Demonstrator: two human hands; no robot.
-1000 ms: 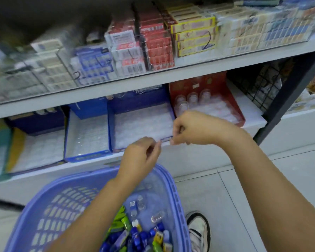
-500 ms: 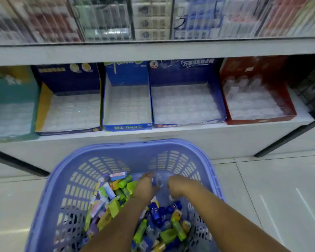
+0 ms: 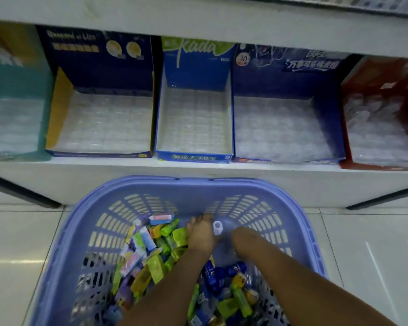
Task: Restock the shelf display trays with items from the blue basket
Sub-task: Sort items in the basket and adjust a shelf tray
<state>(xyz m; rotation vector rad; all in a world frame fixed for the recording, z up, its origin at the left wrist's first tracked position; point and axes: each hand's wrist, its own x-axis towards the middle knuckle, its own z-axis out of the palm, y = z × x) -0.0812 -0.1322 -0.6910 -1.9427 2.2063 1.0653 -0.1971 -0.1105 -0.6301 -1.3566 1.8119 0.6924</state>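
Observation:
The blue basket (image 3: 189, 182) stands on the floor below the shelf, holding several small green, yellow, purple and blue packets (image 3: 151, 264). Both my hands reach into its far end. My left hand (image 3: 201, 235) has its fingers closed beside a small white-capped clear item (image 3: 217, 228), which seems pinched at its fingertips. My right hand (image 3: 242, 236) is curled downward just right of that item, its fingers hidden. On the shelf sit the display trays: teal (image 3: 43, 90), dark blue with a yellow side (image 3: 59, 107), blue "Kada" (image 3: 193, 158), dark blue (image 3: 337, 128) and red (image 3: 349, 81), each lined with clear plastic.
A white shelf board (image 3: 198, 17) overhangs the trays. The shelf's white base (image 3: 292, 184) rises right behind the basket. Pale floor tiles (image 3: 363, 255) lie on both sides of the basket, and dark shelf legs (image 3: 21, 194) angle down at left and right.
My hands left the front of the dark blue tray and dropped into the basket. The view tilted down and moved closer; over the last half second the hands barely moved.

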